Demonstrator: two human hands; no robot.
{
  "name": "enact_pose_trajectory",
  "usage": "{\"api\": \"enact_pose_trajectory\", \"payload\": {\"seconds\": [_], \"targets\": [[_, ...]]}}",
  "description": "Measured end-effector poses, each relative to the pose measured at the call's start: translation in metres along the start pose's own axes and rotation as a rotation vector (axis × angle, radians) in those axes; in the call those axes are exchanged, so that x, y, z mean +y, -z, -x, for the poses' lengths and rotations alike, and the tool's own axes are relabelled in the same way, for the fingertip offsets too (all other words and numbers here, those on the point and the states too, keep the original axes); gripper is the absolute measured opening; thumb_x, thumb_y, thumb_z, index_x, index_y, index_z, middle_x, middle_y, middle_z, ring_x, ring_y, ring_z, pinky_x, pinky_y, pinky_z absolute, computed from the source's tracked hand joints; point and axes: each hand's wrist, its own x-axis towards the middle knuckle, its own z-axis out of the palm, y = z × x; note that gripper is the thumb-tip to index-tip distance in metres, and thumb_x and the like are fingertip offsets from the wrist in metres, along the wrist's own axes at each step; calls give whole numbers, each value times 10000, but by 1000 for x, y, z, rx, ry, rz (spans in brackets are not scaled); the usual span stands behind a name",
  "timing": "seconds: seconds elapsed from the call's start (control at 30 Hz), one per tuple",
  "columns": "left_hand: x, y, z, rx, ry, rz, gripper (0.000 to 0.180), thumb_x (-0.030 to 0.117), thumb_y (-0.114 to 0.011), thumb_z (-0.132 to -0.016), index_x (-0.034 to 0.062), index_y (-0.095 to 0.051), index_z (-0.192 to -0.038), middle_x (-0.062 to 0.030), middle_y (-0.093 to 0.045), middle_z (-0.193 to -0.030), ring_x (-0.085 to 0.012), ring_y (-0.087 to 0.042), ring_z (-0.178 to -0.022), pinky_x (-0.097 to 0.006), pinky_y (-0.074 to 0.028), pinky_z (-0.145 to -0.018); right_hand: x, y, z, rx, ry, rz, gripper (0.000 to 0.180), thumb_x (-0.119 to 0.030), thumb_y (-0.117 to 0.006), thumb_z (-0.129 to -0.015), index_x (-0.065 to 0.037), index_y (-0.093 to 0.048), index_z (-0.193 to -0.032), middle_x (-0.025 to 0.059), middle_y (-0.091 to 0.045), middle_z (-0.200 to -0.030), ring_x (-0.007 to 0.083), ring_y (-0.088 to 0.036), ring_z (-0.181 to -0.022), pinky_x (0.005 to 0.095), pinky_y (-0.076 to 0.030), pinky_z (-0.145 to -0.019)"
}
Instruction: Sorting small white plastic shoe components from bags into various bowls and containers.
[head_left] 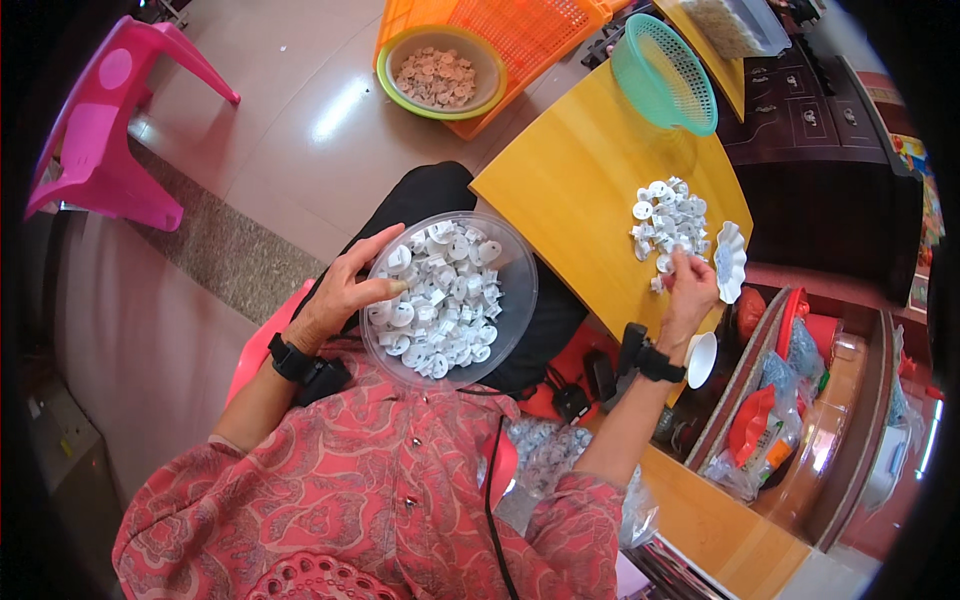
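White plastic parts, sorted by hand at a yellow desk (pixel 570 190).
Left hand (pixel 345 290) rests on clear bowl (pixel 515 300) of parts on the lap, fingers spread; right hand (pixel 690 285) pinches one small part beside the loose pile (pixel 668 222) on the desk, right of bowl.

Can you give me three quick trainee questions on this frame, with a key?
1. True or false: the left hand rests at the rim of the clear bowl of small white parts.
2. Where is the right hand? A) in the green basket B) at the pile of white parts on the yellow table
3. What colour is the stool on the floor?

Key: 1 true; 2 B; 3 pink.
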Motion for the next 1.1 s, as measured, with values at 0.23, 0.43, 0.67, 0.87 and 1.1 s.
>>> {"api": "enact_pose_trajectory", "payload": {"seconds": [0.23,0.43,0.67,0.87,1.1], "targets": [[3,0,1,0,6,-3,772,150,-692,-795,4,-395,-1493,-108,-537,-1400,-180,-511,-1260,-318,-373,-1084,1,-1,17,203,231,198,423,-226,-782,-858,58,-617,-1125,101,-692,-913,194,-665,-817,322,-531,-755],[2,2,-2,-13,6,-62,757,159,-690,-796,34,-416,-1491,-97,-555,-1371,-161,-519,-1234,-313,-414,-1049,-35,-55,155,-679,78,64,240,-91,-758,-834,2,-681,-1042,77,-694,-884,121,-644,-719,249,-504,-652],[-2,-1,1,49,-60,-66,787,334,-746,-771,59,-475,-1457,-151,-585,-1235,-223,-547,-1139,-337,-419,-983,-24,-95,222,-962,330,148,428,-173,-817,-753,-17,-646,-1113,140,-614,-1024,296,-649,-866,381,-530,-732],[3,3,1,4,-9,-132,772,198,-699,-781,44,-428,-1487,-112,-544,-1369,-180,-521,-1227,-319,-417,-1043,-10,-105,229,-880,344,265,348,-203,-813,-759,-57,-684,-1047,140,-567,-1036,309,-628,-819,423,-513,-715],[-4,2,-1,28,-42,-142,782,277,-727,-769,56,-458,-1469,-132,-567,-1292,-200,-533,-1165,-322,-416,-998,-8,-108,226,-743,351,249,273,-215,-829,-751,-81,-712,-958,99,-532,-975,207,-572,-688,353,-497,-628]]}}
